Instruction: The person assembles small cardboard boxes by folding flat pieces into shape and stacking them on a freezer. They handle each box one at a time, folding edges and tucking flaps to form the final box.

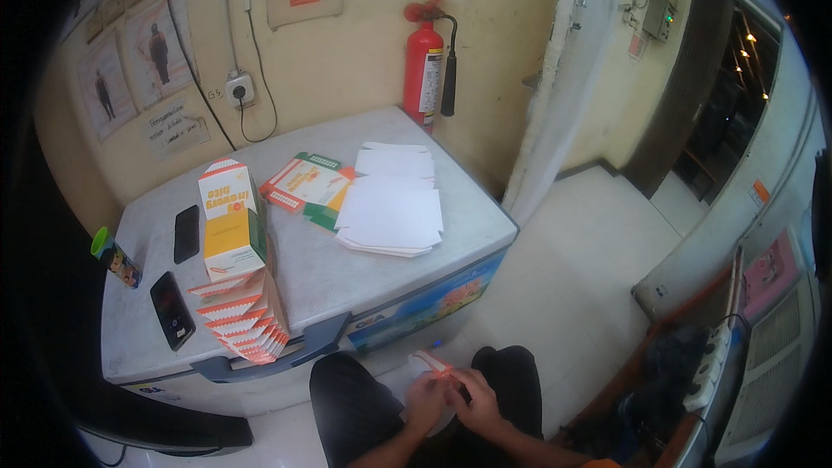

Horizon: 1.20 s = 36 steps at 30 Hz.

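Low over my lap, my left hand [423, 402] and my right hand [476, 399] come together with fingers pinched on a small white-and-orange carton [423, 365]. The fingers cover part of it, so its full shape is hidden. Ahead of my knees stands a white chest freezer [472, 208]. On its lid, a row of folded cartons with orange zigzag edges [245, 319] leans toward the front edge, behind it a yellow-and-white carton [234, 238]. Flat white carton blanks [388, 208] lie stacked to the right, partly over printed flat blanks [303, 182].
Two dark phones, one farther [186, 234] and one nearer [172, 310], and a colourful cup [118, 260] with a green rim are on the lid's left. A red fire extinguisher [424, 69] is behind the freezer. At right are a power strip [708, 366] and a doorway [693, 95].
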Tool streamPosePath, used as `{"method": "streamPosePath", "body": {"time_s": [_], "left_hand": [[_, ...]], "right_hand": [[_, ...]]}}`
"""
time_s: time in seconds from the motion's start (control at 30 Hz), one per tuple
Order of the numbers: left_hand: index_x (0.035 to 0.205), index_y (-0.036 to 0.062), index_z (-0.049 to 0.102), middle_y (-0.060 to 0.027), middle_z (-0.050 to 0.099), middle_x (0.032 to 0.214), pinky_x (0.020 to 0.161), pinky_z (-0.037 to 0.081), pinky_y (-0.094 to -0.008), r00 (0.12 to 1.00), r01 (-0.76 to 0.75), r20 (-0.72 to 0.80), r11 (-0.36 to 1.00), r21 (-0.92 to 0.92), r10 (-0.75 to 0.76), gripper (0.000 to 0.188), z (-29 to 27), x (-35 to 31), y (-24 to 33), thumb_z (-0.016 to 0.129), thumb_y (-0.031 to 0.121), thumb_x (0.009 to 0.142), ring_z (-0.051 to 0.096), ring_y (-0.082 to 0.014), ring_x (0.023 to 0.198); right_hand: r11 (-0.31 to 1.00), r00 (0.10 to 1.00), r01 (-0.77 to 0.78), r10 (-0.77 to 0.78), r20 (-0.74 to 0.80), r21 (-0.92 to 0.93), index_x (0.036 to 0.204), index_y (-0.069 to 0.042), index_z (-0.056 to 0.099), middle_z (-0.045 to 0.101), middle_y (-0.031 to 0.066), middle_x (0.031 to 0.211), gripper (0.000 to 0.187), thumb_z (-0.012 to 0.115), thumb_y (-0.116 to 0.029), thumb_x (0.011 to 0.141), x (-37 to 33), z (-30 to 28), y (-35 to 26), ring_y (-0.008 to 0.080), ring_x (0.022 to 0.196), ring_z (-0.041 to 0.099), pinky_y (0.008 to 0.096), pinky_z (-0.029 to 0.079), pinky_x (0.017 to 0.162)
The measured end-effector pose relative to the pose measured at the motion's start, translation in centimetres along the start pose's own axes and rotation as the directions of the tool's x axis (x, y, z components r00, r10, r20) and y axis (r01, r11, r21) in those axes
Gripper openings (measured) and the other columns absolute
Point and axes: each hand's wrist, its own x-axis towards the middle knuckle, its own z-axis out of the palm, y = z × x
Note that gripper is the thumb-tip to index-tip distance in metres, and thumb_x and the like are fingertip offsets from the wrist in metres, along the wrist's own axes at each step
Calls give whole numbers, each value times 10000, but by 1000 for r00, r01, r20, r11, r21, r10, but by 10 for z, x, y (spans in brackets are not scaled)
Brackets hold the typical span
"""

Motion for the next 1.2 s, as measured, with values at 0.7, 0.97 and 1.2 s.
{"method": "streamPosePath", "body": {"time_s": [0.7,0.97,1.2], "left_hand": [[1062,-47,725,-88,724,1072,906,499,-285,962,-270,28,963,-3,270,154,-8,2,6,687,9,923,648,-143,1006],[1038,-47,736,-90,731,1055,862,526,-276,972,-227,61,974,-7,227,143,-13,1,-2,701,-29,900,667,-134,962],[1150,-60,689,-139,717,1131,929,518,-308,997,-63,-24,982,180,68,244,-3,-12,11,660,91,961,670,-189,1035]], "right_hand": [[913,985,-147,101,137,381,1033,13,690,660,154,1060,149,704,-7,886,31,-16,9,246,996,667,324,540,842],[983,939,63,-117,322,173,1035,-13,711,644,152,1114,142,717,-45,897,47,-42,-1,264,1012,663,316,538,815],[997,995,56,-61,84,58,1029,-19,718,638,161,1142,153,725,-61,882,24,-13,5,289,999,671,344,567,800]]}}
